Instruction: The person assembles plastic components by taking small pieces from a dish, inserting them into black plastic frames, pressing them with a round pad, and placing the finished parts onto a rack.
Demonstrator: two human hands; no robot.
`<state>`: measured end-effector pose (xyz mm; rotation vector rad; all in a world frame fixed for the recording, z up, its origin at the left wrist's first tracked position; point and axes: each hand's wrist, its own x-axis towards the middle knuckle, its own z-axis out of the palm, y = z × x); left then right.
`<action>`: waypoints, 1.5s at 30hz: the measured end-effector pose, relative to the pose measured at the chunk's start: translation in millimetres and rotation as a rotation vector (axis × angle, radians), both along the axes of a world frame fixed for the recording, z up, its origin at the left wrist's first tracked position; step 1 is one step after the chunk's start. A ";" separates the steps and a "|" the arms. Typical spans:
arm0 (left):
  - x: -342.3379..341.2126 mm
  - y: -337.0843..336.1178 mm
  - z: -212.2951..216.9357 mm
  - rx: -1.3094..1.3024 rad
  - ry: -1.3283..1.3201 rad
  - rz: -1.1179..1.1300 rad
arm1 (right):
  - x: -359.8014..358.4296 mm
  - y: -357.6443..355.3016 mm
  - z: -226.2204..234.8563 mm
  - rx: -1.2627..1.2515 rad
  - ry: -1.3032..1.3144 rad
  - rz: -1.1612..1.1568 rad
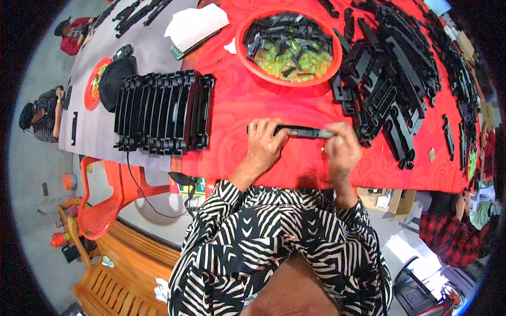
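Observation:
A long, narrow black plastic part lies crosswise in front of me, above the red cloth. My left hand is closed around its left end, thumb along the near side. At the right end is my right hand, its fingers drawn together and smeared by motion. Something small and greyish shows at those fingertips, too blurred to name. Left of my hands, many similar black parts stand in a tight row as a stack. Beyond the held part is a red basin with small black pieces and yellow-green bits in it.
A loose heap of black parts covers the table's right side. White paper lies at the back. Left are a black round object, a red plastic chair and a wooden bench. Other people sit at left and right.

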<state>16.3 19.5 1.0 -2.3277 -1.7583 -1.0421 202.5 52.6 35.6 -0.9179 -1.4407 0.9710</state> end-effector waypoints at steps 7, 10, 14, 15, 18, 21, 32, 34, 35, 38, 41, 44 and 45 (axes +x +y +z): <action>0.0 -3.7 -14.1 -0.039 -0.130 -0.023 | -42.6 24.4 4.3 -0.334 0.656 0.197; -0.3 -1.8 -11.4 -0.037 -0.154 -0.059 | -49.3 25.2 -14.5 -0.276 0.522 0.167; 0.3 -2.9 -13.9 -0.027 -0.155 -0.047 | -52.7 26.1 -31.8 -0.285 0.509 0.208; 0.9 -2.4 -14.9 -0.023 -0.161 -0.046 | -52.8 26.3 -34.4 -0.273 0.466 0.213; -0.9 -3.9 -13.4 -0.031 -0.168 -0.047 | -57.8 24.7 -31.0 -0.270 0.468 0.214; 0.4 -3.2 -12.4 -0.045 -0.176 -0.057 | -56.2 25.6 -32.9 -0.227 0.369 0.207; -0.4 -2.1 -14.8 -0.037 -0.178 -0.068 | -54.6 27.9 -39.3 -0.169 0.272 0.180; 0.5 -3.3 -14.8 -0.084 -0.239 -0.057 | -54.2 28.4 -39.1 -0.268 0.321 0.188; 0.2 -3.0 -14.9 -0.082 -0.236 -0.056 | -55.1 28.4 -34.6 -0.324 0.437 0.191; -0.7 -3.1 -14.5 -0.041 -0.204 -0.055 | -56.0 27.4 -36.4 -0.348 0.524 0.198; -0.8 -3.4 -14.3 -0.046 -0.189 -0.071 | -56.3 30.3 -44.9 -0.272 0.429 0.175; -1.8 -2.1 -13.2 -0.055 -0.202 -0.079 | -58.5 29.7 -40.7 -0.161 0.300 0.142; -2.2 -1.9 -12.4 -0.068 -0.200 -0.084 | -60.0 29.1 -36.6 -0.093 0.234 0.133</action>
